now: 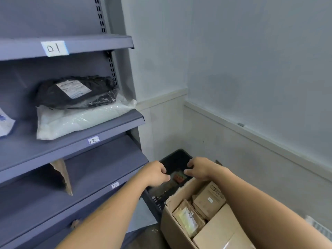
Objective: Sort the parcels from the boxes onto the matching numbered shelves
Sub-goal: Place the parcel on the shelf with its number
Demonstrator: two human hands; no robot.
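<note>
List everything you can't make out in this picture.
Head view:
- Black parcel's label: text blurred.
- Crate contents: mostly hidden by left hand and right hand; whether they grip anything is unclear.
- Left-edge parcel: cut off by the frame.
- Cardboard box: cut off by bottom edge.

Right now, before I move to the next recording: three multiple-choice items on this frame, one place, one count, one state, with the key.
1. Where does the black parcel lie?
A. On the floor
B. On the white parcel, on the shelf labelled 12
C. Against the wall

2. How many number labels show on the shelf edges?
A. One
B. Two
C. Three

3. What state is the cardboard box in?
A. Open, brown parcels inside
B. Taped shut
C. Flattened

Key: 1 B, it rests on the white parcel above label 12. 2 C, label 01, label 12 and label 13 show. 3 A, brown parcels show inside.
</note>
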